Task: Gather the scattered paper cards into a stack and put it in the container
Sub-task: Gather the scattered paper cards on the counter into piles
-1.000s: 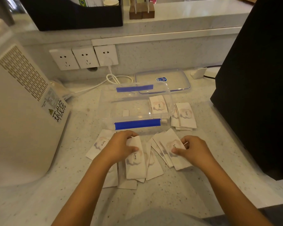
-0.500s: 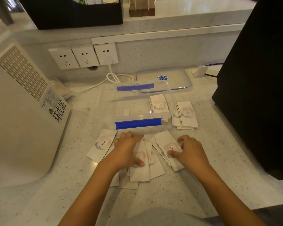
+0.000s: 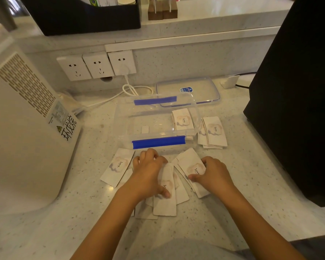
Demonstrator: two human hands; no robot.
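Paper cards (image 3: 164, 192) lie fanned on the speckled counter (image 3: 251, 184) just near of the clear container (image 3: 156, 121), a person's two hands pressed flat on them, seemingly to rake them together. The left hand (image 3: 148, 177) pins the middle cards and the right hand (image 3: 212, 175) the right-hand cards; neither has closed around any. A small stack (image 3: 214, 131) waits right of the container, whose lid (image 3: 188, 91) lies beyond.
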